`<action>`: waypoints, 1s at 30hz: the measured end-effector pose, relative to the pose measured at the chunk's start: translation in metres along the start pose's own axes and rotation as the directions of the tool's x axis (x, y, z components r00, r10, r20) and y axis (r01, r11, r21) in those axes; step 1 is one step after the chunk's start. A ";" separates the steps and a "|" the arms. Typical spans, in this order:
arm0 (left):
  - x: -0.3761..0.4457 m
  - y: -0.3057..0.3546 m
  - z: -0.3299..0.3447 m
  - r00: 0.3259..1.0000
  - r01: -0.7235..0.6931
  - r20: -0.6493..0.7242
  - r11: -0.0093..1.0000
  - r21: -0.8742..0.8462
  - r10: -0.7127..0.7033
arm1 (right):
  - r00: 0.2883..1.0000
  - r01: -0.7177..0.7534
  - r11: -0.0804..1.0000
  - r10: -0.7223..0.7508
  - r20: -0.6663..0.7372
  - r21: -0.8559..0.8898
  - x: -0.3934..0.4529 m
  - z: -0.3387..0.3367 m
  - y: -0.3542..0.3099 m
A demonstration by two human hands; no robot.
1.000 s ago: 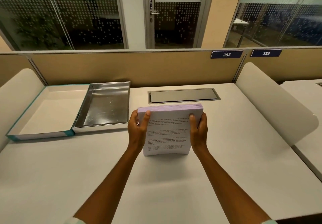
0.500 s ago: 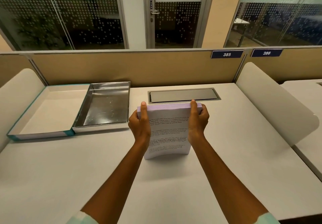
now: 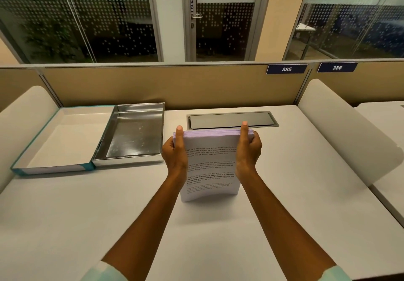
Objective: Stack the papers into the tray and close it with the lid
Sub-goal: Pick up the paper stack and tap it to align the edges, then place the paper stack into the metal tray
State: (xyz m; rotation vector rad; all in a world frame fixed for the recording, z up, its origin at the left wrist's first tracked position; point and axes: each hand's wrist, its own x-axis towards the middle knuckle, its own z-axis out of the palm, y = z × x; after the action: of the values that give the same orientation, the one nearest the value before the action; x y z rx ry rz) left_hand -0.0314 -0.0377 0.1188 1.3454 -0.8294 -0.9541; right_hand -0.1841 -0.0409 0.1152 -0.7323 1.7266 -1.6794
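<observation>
A thick stack of printed papers (image 3: pixel 211 167) stands on its lower edge on the desk in the middle of the view, tilted toward me. My left hand (image 3: pixel 175 151) grips its left side and my right hand (image 3: pixel 248 150) its right side, each with the thumb stretched up the front of the stack to its top edge. A shiny silver tray (image 3: pixel 131 161) lies open on the desk at the left, nothing inside it. Touching its left side is a white lid with teal edges (image 3: pixel 50 169), lying inside up.
A grey cable hatch (image 3: pixel 231 119) is set in the desk just behind the papers. A tan partition (image 3: pixel 175 83) runs along the back, and curved white dividers (image 3: pixel 341 132) bound the desk on both sides. Bare desk surface (image 3: pixel 87 215) lies in front.
Both hands slid up the sides of the stack, and the thumbs now reach its top edge. The stack stands a little more upright on the desk.
</observation>
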 end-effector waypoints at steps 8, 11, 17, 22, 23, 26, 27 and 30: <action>0.008 -0.045 -0.049 0.895 -0.148 0.439 0.983 0.112 0.085 | 0.912 0.101 0.994 -0.108 0.397 0.039 0.006 -0.045 0.036; 0.012 -0.067 -0.063 0.873 -0.222 0.482 0.937 0.269 0.068 | 0.854 0.156 0.983 -0.085 0.513 -0.096 0.015 -0.063 0.065; 0.015 -0.091 -0.072 0.911 -0.192 0.411 0.903 0.385 0.019 | 0.804 0.183 0.942 0.022 0.595 -0.281 0.032 -0.072 0.096; 0.020 -0.091 -0.067 0.934 -0.179 0.356 0.891 0.418 0.021 | 0.811 0.191 0.920 0.049 0.583 -0.343 0.042 -0.071 0.099; 0.020 -0.089 -0.066 0.938 -0.177 0.345 0.890 0.420 0.024 | 0.812 0.202 0.916 0.042 0.582 -0.347 0.043 -0.069 0.098; 0.022 -0.087 -0.061 0.945 -0.155 0.326 0.891 0.427 0.008 | 0.826 0.201 0.906 0.047 0.561 -0.373 0.045 -0.065 0.096; 0.023 -0.086 -0.060 0.946 -0.149 0.323 0.891 0.430 0.002 | 0.828 0.205 0.900 0.049 0.558 -0.384 0.046 -0.064 0.095; 0.026 -0.082 -0.059 0.945 -0.156 0.327 0.886 0.436 0.005 | 0.818 0.233 0.885 0.046 0.574 -0.403 0.049 -0.061 0.090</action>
State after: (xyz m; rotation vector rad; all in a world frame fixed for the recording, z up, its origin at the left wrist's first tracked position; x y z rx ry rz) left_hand 0.0267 -0.0364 0.0315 1.5598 -1.4191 -0.9568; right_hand -0.2594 -0.0341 0.0228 -1.4037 1.6500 -0.9364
